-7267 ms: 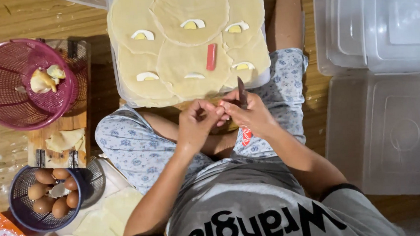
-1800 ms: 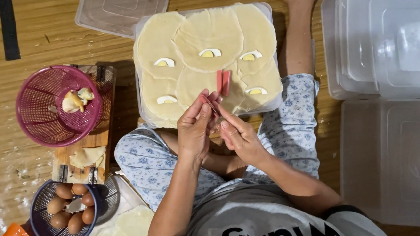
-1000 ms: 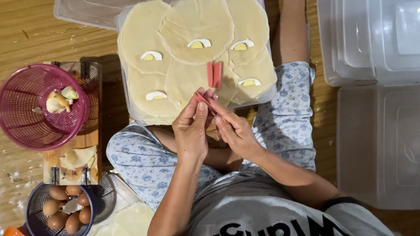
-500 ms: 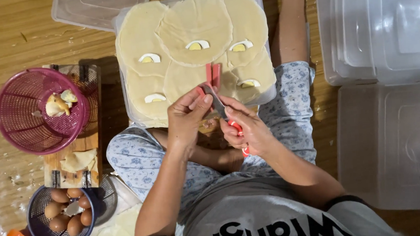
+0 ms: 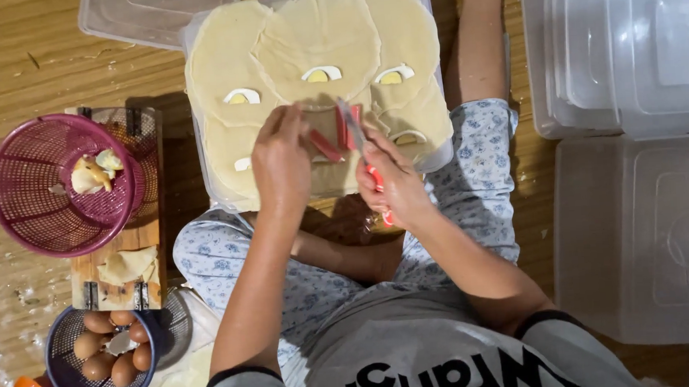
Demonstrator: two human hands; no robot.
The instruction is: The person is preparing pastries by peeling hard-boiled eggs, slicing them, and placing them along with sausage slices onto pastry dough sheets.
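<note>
the right hand has its grip closed round the red handle of a small knife, blade pointing toward twelve o'clock over the pale round wrappers. the left hand lies at nine o'clock of the knife, fingers curled down onto a red sausage strip; how tightly that grip pinches it cannot be told, since the fingertips cover the strip's near end. two more red strips lie just at twelve o'clock of that one, touching the blade's side.

the wrappers overlap one another across a clear plastic tray that rests on the person's lap, and boiled egg wedges sit on them in a row at twelve o'clock of the hands.

on the wooden floor at nine o'clock stands a pink mesh basket with scraps inside, partly over a wooden board. at seven o'clock a dark blue basket holds brown eggs. at three o'clock are stacked clear plastic containers.
</note>
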